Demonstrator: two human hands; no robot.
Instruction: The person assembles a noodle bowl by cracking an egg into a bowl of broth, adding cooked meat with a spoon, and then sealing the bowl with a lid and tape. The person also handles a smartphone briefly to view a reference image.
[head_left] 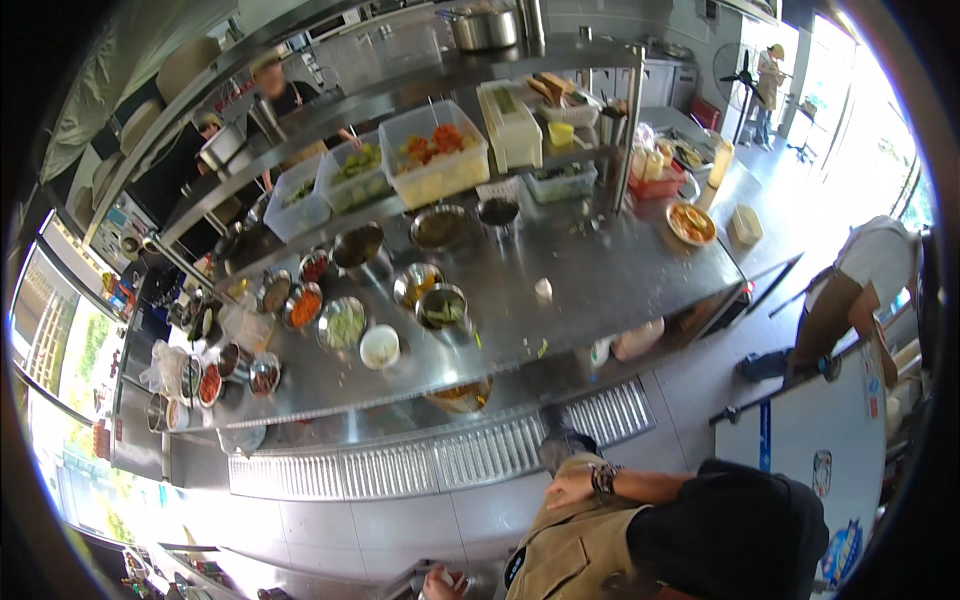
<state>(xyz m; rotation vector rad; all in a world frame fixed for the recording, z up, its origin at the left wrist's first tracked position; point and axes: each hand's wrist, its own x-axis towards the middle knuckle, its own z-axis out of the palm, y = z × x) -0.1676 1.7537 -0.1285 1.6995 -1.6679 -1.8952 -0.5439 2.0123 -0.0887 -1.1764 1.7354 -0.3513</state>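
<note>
Below steel counter, khaki apron slants counterward under loose right hand; left hand's grip unclear

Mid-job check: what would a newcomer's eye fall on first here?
Probably the clear tub of bright red and pale pieces, raised above the far side of the steel counter. Next, the steel bowls of colourful food crowding the counter's left half, and the shallow dish of orange food near its right end.

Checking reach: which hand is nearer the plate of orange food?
Right. The right hand is below and left of the plate; the left hand is farther, at the bottom edge.
</note>
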